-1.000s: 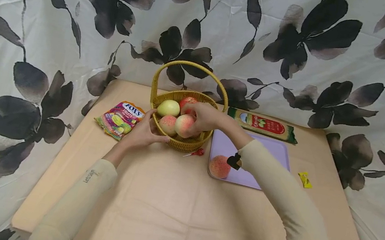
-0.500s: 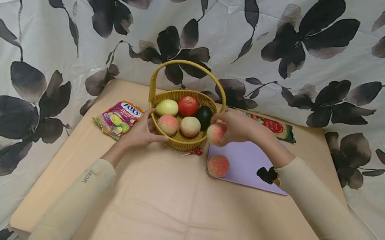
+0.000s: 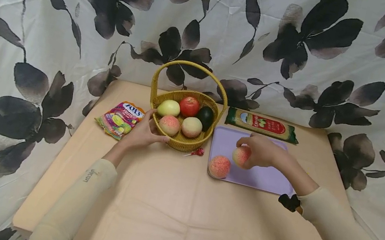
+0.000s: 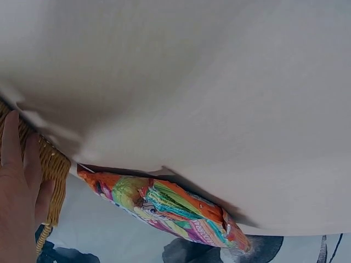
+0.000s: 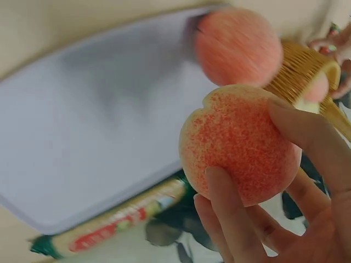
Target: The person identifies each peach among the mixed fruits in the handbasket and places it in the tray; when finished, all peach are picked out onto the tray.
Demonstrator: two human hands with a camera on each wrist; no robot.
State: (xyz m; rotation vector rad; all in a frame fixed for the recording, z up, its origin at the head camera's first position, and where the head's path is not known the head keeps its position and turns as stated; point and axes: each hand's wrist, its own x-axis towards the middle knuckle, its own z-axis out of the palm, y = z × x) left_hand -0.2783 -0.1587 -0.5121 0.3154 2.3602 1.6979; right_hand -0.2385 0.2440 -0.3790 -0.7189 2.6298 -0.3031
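My right hand (image 3: 263, 152) grips a peach (image 3: 242, 155), pink with a pale side, over the lilac tray (image 3: 263, 179). In the right wrist view, thumb and fingers curl round this peach (image 5: 241, 145). A second peach (image 3: 219, 167) sits at the tray's near left corner. My left hand (image 3: 142, 131) rests against the left side of a yellow wicker basket (image 3: 184, 146). In the left wrist view, its fingers (image 4: 33, 164) lie fairly straight along the woven wall (image 4: 54, 178). Two peaches, a pale yellow-green fruit (image 3: 168, 108), a red fruit (image 3: 189, 106) and a dark green fruit (image 3: 205, 117) lie in the basket.
Left of the basket lies a colourful Fox's candy bag (image 3: 121, 119). A red lollipop (image 3: 197, 152) lies before the basket. Behind the tray is a long green-gold packet (image 3: 262, 124). The basket's tall handle (image 3: 187, 63) arches upward. A floral cloth (image 3: 249, 40) hangs behind the table.
My right hand has lifted a peach out of the basket and carried it right, over the tray. The dark green fruit has come into view. My left hand has stayed at the basket.
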